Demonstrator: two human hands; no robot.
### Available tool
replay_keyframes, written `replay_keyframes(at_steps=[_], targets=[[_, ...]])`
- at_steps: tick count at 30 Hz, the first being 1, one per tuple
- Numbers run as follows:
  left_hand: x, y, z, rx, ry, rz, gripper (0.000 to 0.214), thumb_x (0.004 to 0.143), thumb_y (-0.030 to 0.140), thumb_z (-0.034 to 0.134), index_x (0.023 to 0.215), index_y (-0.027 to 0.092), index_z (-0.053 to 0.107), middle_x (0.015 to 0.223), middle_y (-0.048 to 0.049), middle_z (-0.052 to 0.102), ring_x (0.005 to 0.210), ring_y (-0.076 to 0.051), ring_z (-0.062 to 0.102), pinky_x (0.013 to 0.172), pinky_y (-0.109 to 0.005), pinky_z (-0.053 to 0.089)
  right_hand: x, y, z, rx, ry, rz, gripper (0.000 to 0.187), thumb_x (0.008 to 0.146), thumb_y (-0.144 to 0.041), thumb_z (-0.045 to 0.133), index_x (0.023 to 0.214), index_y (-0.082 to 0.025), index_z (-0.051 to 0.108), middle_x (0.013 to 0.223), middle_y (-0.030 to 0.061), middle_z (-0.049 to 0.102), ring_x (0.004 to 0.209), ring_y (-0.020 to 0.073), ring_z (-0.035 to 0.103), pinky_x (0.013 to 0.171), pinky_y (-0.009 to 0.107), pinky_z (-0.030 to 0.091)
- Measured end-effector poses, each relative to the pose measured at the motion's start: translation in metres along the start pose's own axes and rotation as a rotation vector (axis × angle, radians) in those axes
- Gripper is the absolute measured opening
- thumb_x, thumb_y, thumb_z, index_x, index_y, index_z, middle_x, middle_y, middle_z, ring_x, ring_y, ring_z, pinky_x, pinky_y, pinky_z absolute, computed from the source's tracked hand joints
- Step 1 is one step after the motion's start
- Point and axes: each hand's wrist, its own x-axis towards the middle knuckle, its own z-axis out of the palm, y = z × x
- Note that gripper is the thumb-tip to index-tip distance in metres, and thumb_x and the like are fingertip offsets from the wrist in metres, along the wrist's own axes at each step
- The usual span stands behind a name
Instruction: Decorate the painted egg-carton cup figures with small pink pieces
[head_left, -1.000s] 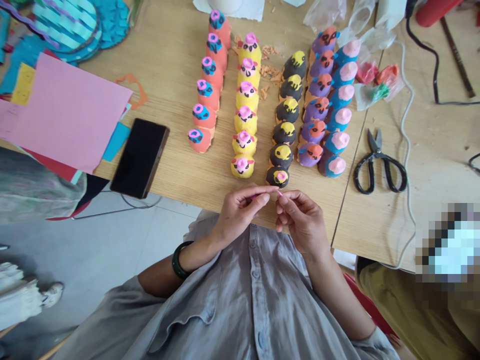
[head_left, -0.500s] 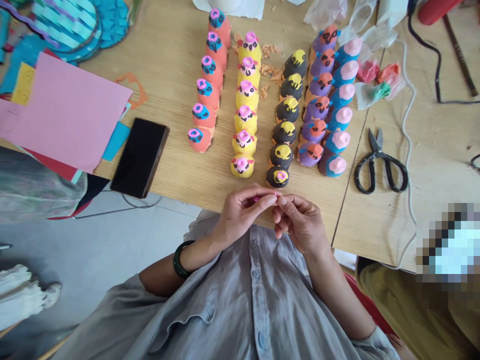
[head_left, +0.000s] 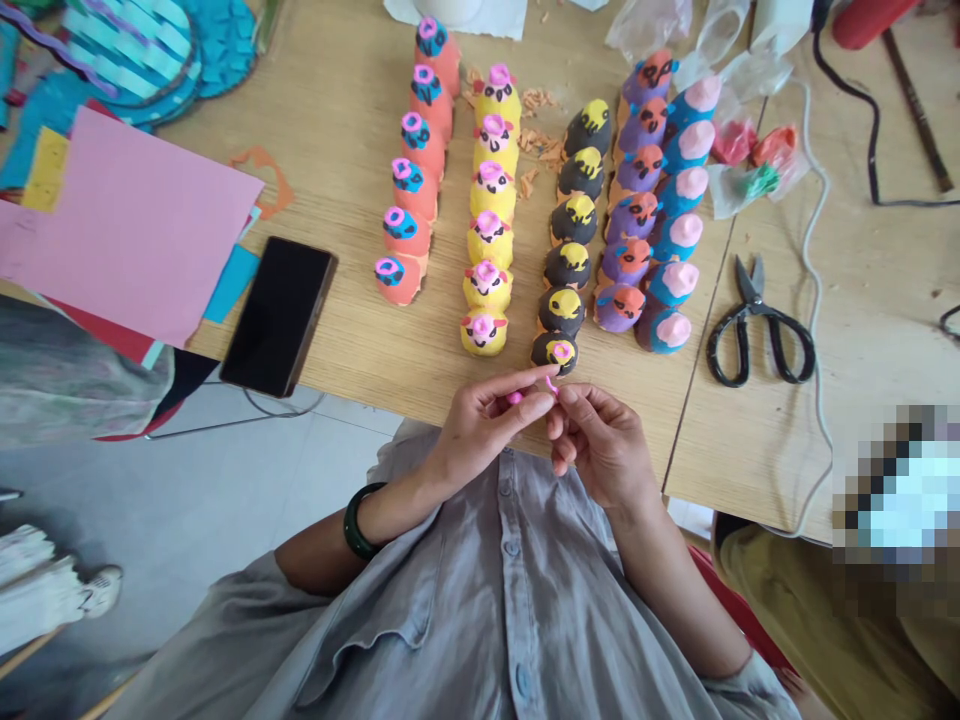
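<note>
My left hand (head_left: 484, 425) and my right hand (head_left: 604, 445) meet at the table's front edge, fingertips pinched together on a thin strand of pink clay (head_left: 552, 385). A small pink lump (head_left: 514, 398) shows between my left fingers. Just above the hands sits a black clay figure (head_left: 555, 352) with a yellow face and a pink ring on it. It ends a row of black figures (head_left: 574, 220). Beside that row stand an orange row (head_left: 412, 170), a yellow row (head_left: 491, 210), a purple row (head_left: 634, 200) and a blue row (head_left: 679, 210).
A black phone (head_left: 279, 315) lies near the table edge at left, beside pink paper (head_left: 127, 225) and other coloured sheets. Black scissors (head_left: 757, 325) lie to the right, near a white cable (head_left: 814, 300). Plastic bags holding clay (head_left: 750, 160) sit at back right. Another person (head_left: 847, 620) sits at lower right.
The fingertips parted slightly and the pink strand now curls up between them. Both hands stay at the table edge.
</note>
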Motion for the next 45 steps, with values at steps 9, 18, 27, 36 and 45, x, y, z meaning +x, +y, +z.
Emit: replay_keyframes(at_steps=[9,18,27,36,45], targets=[[0.0033,0.0029,0.0013,0.186,0.107,0.19,0.015,0.085,0.037,0.078,0.088,0.023,0.082,0.076,-0.0025,0.07,0.067,-0.013,0.059,0.061,-0.027,0.05,-0.0024,0.0014,-0.0004,-0.041,-0.031,0.024,0.032,0.082,-0.046,0.078,0.074,-0.017,0.07,0.06,-0.0016,0.068,0.038,0.0081,0.055,0.035,0.02,0.054],[0.001,0.0032,0.0003,0.173,0.021,0.14,0.033,0.084,0.036,0.078,0.115,0.024,0.079,0.074,0.0,0.066,0.066,-0.011,0.057,0.063,-0.026,0.051,0.0004,0.0002,0.001,-0.018,-0.01,0.016,0.032,0.077,-0.048,0.082,0.075,-0.018,0.07,0.056,-0.0044,0.065,0.035,0.0068,0.053,0.033,0.018,0.052],[0.0025,0.0028,0.0011,0.184,0.044,0.193,0.02,0.088,0.036,0.074,0.101,0.023,0.082,0.086,-0.0045,0.071,0.078,-0.014,0.064,0.067,-0.026,0.051,-0.0019,0.0018,0.0,-0.045,0.0,-0.003,0.031,0.079,-0.047,0.08,0.074,-0.018,0.069,0.059,-0.0031,0.066,0.037,0.0076,0.054,0.034,0.019,0.053],[0.0011,0.0016,-0.0018,0.137,0.022,0.151,0.024,0.085,0.031,0.077,0.108,0.025,0.08,0.082,-0.0011,0.07,0.068,-0.01,0.057,0.064,-0.024,0.048,-0.0013,0.0013,-0.0027,-0.062,0.045,-0.062,0.029,0.081,-0.045,0.078,0.075,-0.019,0.068,0.061,-0.0038,0.066,0.037,0.0067,0.051,0.036,0.02,0.053],[0.0025,-0.0018,-0.0025,0.188,0.06,0.206,0.018,0.089,0.035,0.074,0.101,0.024,0.081,0.091,-0.0045,0.074,0.076,-0.012,0.064,0.066,-0.023,0.05,-0.0043,0.004,-0.0017,-0.12,0.057,-0.083,0.026,0.084,-0.044,0.076,0.088,-0.019,0.07,0.065,-0.0027,0.067,0.043,0.0092,0.057,0.039,0.023,0.056]])
